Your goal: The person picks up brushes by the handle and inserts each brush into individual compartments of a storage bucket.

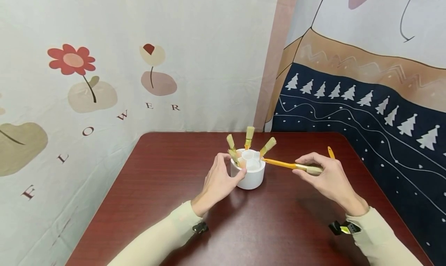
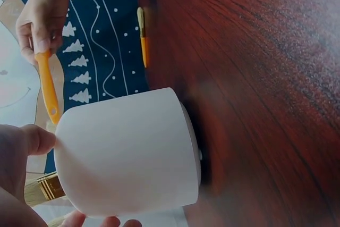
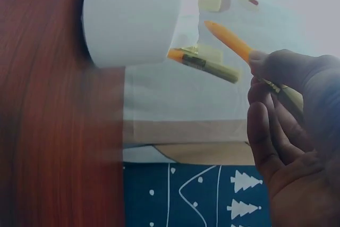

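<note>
A round white brush holder (image 1: 251,179) with compartments stands upright on the table. My left hand (image 1: 221,177) grips its left side, thumb at the front of the rim; the far fingers are partly hidden. Several paintbrushes (image 1: 249,133) with pale bristles and orange handles stand in the holder, bristles up. My right hand (image 1: 329,177) pinches another paintbrush (image 1: 280,163) near its metal band, bristles toward the palm. Its orange handle points left at the holder's rim. In the right wrist view that handle (image 3: 227,39) shows a gap from the holder (image 3: 133,19).
One more paintbrush (image 1: 331,152) lies near the right edge of the dark red wooden table (image 1: 156,181); the left wrist view shows this brush (image 2: 143,38) too. Printed cloths, one with flowers (image 1: 71,60) and one with white trees (image 1: 334,91), hang behind and beside the table.
</note>
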Action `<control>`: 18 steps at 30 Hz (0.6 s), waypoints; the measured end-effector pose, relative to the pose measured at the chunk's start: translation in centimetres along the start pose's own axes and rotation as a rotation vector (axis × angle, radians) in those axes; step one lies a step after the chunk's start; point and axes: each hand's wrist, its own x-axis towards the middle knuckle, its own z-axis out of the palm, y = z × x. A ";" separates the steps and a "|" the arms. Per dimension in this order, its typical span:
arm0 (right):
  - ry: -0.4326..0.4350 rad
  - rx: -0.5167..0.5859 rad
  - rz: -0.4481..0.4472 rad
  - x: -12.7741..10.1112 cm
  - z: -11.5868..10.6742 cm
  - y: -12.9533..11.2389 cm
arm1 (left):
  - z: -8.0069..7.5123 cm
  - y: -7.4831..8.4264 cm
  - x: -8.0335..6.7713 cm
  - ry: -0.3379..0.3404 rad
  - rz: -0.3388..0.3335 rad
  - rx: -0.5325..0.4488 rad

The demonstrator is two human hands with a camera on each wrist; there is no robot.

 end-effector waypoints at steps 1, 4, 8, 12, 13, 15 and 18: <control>0.002 0.011 0.000 0.1 0.0 -0.1 | 0.0 0.0 0.0 0.000 0.001 -0.001; -0.002 0.042 0.005 0.2 0.2 -0.3 | -0.1 0.0 0.0 -0.003 0.007 -0.003; -0.015 0.059 0.021 0.5 0.4 -0.6 | -0.1 -0.1 0.0 -0.009 0.013 -0.008; -0.018 0.055 0.036 1.0 0.7 -1.1 | -0.1 -0.3 0.2 -0.015 0.011 -0.014; -0.019 0.062 0.037 1.1 0.7 -1.3 | -0.1 -0.4 0.2 -0.016 0.010 -0.015; -0.019 0.093 0.037 1.4 0.9 -1.6 | -0.1 -0.5 0.2 -0.018 0.010 -0.017; -0.017 0.142 0.033 2.0 1.1 -2.0 | -0.2 -0.5 0.2 -0.018 0.010 -0.019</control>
